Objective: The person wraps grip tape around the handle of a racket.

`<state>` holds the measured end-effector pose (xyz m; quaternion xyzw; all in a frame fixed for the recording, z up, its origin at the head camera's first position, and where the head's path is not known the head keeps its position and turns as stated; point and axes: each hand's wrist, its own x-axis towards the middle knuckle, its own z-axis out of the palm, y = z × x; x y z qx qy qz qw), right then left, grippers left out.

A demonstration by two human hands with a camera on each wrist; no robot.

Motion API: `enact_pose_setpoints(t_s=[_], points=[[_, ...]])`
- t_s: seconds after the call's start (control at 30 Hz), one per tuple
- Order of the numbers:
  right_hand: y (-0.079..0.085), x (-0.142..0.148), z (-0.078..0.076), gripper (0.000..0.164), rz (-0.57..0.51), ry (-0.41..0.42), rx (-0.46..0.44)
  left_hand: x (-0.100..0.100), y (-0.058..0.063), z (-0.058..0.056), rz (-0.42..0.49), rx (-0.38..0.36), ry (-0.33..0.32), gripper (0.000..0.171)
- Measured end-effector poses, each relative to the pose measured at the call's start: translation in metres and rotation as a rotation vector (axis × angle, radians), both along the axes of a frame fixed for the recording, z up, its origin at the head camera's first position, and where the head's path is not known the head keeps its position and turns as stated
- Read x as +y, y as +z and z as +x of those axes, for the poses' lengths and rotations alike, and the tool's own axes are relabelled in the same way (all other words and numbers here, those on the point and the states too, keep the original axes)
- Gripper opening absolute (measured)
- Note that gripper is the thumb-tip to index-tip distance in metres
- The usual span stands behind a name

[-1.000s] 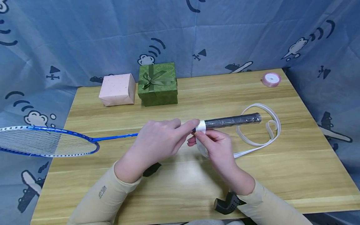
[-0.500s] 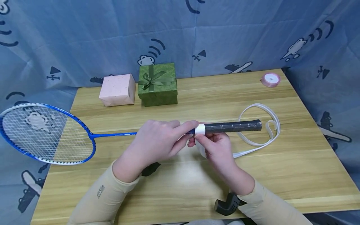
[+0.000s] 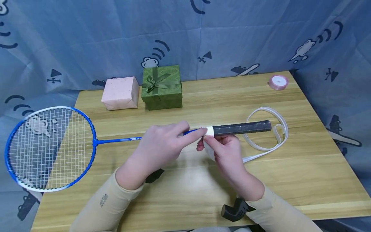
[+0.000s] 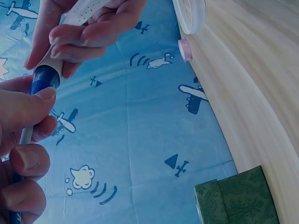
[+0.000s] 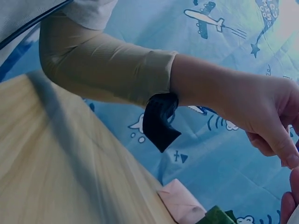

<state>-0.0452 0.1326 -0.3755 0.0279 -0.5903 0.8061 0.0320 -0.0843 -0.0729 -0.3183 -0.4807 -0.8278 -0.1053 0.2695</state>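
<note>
My left hand (image 3: 162, 143) holds a blue and white badminton racket (image 3: 117, 140) by the upper shaft, its index finger reaching to the top of the handle. White grip tape (image 3: 210, 131) goes round the top of the black handle (image 3: 244, 128), whose lower part shows dark. My right hand (image 3: 227, 151) pinches the tape just below the handle. In the left wrist view, left fingers (image 4: 28, 109) curl round the blue cone (image 4: 45, 78), while perforated tape (image 4: 86, 10) runs through the right hand (image 4: 100, 35). Right wrist view: the left hand (image 5: 271, 116) shows at the right edge.
The tape's loose length (image 3: 285, 129) lies looped on the wooden table (image 3: 313, 174) at right. At the back stand a pink box (image 3: 120, 92), a green box with a bow (image 3: 162, 91) and a pink ribbon roll (image 3: 278, 82). Patterned blue cloth (image 3: 232, 35) hangs behind.
The racket has rolled about its length, so its head has turned from nearly edge-on to facing the camera. Both hands keep almost the same place, with the tape still in the right fingers.
</note>
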Motion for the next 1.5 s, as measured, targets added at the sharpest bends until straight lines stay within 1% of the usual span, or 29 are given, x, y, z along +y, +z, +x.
enact_pose_setpoints(t_s=[0.17, 0.23, 0.4, 0.43, 0.53, 0.6, 0.67, 0.77, 0.9, 1.03, 1.2, 1.27, 1.33, 1.4, 1.5], points=[[0.0001, 0.0019, 0.0001, 0.015, 0.006, 0.021, 0.029, -0.0021, 0.0018, -0.0015, 0.009, -0.005, -0.020, 0.056], [-0.0003, 0.0023, -0.0006, 0.020, -0.034, 0.044, 0.049, -0.0026, 0.0022, -0.0018, 0.009, -0.009, -0.021, 0.058], [-0.0011, 0.0036, -0.0022, 0.040, -0.174, 0.129, 0.089, -0.0033, 0.0024, -0.0024, 0.006, -0.020, -0.020, 0.061], [-0.0013, 0.0039, -0.0025, 0.041, -0.186, 0.136, 0.094, -0.0032, 0.0025, -0.0026, 0.008, -0.025, -0.021, 0.062], [-0.0009, 0.0043, -0.0033, 0.034, -0.194, 0.146, 0.111, -0.0028, 0.0021, -0.0031, 0.012, -0.040, -0.023, 0.062], [-0.0006, 0.0038, -0.0038, 0.029, -0.187, 0.133, 0.113, -0.0023, 0.0019, -0.0033, 0.013, -0.051, -0.021, 0.060], [0.0000, 0.0032, -0.0041, 0.027, -0.192, 0.116, 0.121, -0.0016, 0.0011, -0.0033, 0.013, -0.060, -0.019, 0.055], [0.0010, 0.0018, -0.0041, 0.024, -0.184, 0.088, 0.122, -0.0011, 0.0003, -0.0028, 0.021, -0.073, -0.023, 0.051], [0.0014, 0.0011, -0.0034, 0.023, -0.160, 0.075, 0.123, -0.0017, -0.0006, -0.0024, 0.034, -0.078, -0.035, 0.055], [-0.0002, 0.0024, -0.0023, 0.026, -0.161, 0.100, 0.138, -0.0027, 0.0009, -0.0033, 0.027, -0.087, -0.049, 0.057], [-0.0020, 0.0049, -0.0032, 0.037, -0.222, 0.165, 0.181, -0.0045, 0.0038, -0.0044, 0.016, -0.132, -0.062, 0.061], [-0.0020, 0.0054, -0.0039, 0.035, -0.219, 0.171, 0.188, -0.0051, 0.0045, -0.0045, 0.010, -0.152, -0.059, 0.061], [-0.0017, 0.0055, -0.0044, 0.030, -0.200, 0.159, 0.182, -0.0056, 0.0048, -0.0042, 0.003, -0.165, -0.055, 0.059], [-0.0012, 0.0051, -0.0043, 0.027, -0.192, 0.134, 0.176, -0.0058, 0.0048, -0.0040, -0.001, -0.170, -0.046, 0.052], [0.0007, 0.0047, -0.0037, 0.024, -0.174, 0.088, 0.154, -0.0077, 0.0048, -0.0032, 0.016, -0.169, -0.027, 0.039]])
